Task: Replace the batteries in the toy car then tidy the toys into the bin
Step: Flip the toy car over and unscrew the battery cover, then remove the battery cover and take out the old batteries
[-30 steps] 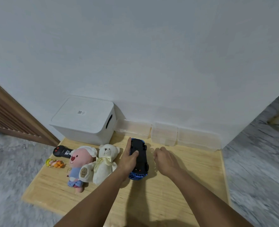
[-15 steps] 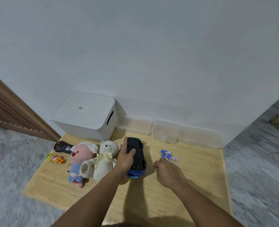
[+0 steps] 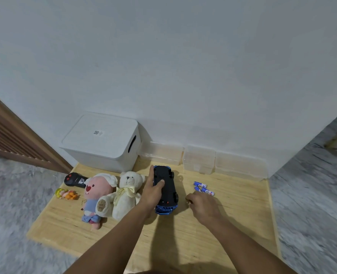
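Hands work the battery step. The right hand (image 3: 202, 206) hovers loosely curled over the table (image 3: 183, 244), seemingly holding nothing, with the blue batteries (image 3: 203, 188) just beyond it. The left hand (image 3: 153, 191) grips the upturned toy car (image 3: 166, 189). Beyond sits the closed white bin (image 3: 102, 141). Next, I'd judge, comes opening the car's battery cover.
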The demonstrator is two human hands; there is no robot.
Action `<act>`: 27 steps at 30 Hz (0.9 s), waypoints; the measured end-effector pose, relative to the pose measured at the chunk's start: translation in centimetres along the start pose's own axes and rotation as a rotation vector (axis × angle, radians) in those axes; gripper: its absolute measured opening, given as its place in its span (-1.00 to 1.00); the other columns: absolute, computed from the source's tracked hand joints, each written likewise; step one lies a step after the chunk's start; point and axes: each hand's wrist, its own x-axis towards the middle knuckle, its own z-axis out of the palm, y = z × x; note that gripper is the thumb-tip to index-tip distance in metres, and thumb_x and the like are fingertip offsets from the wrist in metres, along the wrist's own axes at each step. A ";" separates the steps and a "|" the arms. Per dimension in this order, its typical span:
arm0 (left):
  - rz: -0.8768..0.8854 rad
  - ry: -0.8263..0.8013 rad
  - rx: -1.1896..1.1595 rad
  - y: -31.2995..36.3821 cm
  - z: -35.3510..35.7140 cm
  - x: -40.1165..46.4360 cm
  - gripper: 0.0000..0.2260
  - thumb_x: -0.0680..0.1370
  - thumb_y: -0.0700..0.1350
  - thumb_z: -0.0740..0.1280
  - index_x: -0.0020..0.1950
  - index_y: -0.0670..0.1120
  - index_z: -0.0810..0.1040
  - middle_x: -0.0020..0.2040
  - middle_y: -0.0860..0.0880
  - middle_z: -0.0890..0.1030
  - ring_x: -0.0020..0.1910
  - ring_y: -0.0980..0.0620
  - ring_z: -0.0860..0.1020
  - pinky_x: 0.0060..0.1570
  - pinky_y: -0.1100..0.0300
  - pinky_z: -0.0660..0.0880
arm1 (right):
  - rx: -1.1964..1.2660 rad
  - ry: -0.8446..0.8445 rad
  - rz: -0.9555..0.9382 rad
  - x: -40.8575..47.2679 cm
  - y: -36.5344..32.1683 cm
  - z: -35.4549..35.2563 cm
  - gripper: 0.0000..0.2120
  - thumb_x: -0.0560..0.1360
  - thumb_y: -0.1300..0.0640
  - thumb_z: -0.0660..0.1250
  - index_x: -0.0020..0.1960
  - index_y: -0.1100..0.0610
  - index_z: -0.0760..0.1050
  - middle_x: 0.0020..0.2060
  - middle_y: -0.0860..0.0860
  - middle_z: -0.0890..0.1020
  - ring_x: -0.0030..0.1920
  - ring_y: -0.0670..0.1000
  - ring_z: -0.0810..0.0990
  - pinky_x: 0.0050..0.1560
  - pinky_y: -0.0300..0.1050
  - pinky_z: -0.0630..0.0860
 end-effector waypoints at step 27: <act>-0.107 -0.123 -0.101 -0.2 1.1 0.5 -0.75 0.65 -0.17 0.14 0.18 -0.07 0.59 0.07 -0.18 0.66 0.09 -0.18 0.62 0.11 -0.10 0.56 | 0.457 0.002 0.018 4.1 -4.4 -6.5 -0.80 0.46 0.19 0.39 0.04 -0.01 0.49 -0.09 -0.11 0.46 -0.01 -0.06 0.46 0.09 -0.12 0.46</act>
